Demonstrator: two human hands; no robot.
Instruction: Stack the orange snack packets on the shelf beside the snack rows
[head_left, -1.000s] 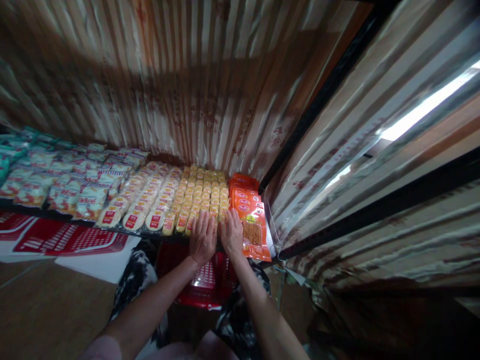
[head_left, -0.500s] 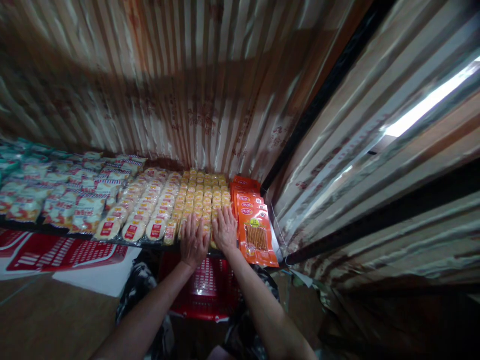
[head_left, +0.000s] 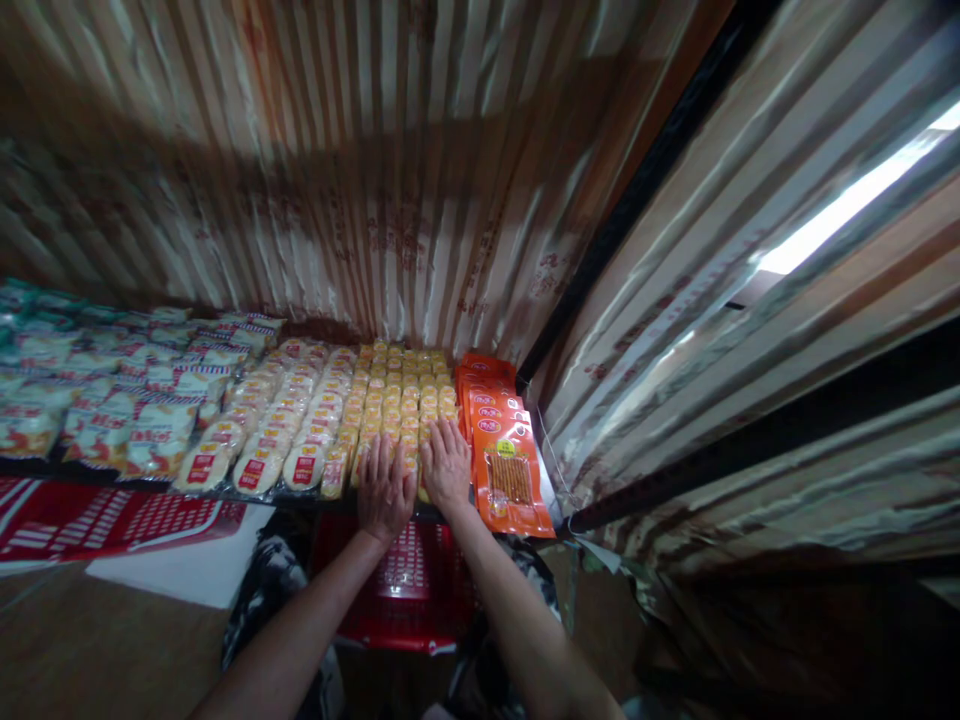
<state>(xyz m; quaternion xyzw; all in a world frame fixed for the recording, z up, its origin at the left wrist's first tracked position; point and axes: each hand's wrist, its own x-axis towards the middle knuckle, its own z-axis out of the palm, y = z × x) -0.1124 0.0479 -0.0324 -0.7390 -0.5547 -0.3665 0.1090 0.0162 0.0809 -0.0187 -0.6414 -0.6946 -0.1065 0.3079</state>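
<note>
My left hand [head_left: 387,490] lies flat with its fingers stretched out over the front of the rows of small yellow wrapped snacks [head_left: 401,395]. Beside it, my right hand [head_left: 447,465] rests the same way on the right-hand rows, fingers extended and slightly apart. Its outer edge is close to the orange snack packets [head_left: 514,475], which overlap in a stack at the shelf's right end. Left of the yellow rows stand several rows of round, clear-wrapped pastries [head_left: 304,465] with red labels. Both palms hide the front yellow pieces beneath them.
White and blue snack bags [head_left: 161,435] fill the shelf farther left, with green packets [head_left: 30,310] behind. A red basket [head_left: 405,570] sits below, between my knees; another red basket [head_left: 120,515] is lower left. Corrugated sheeting [head_left: 360,200] and a black post [head_left: 600,270] bound the shelf.
The view has shifted slightly, so the shelf goods appear a little farther left and lower. Both hands keep the same flat pose on the yellow rows.
</note>
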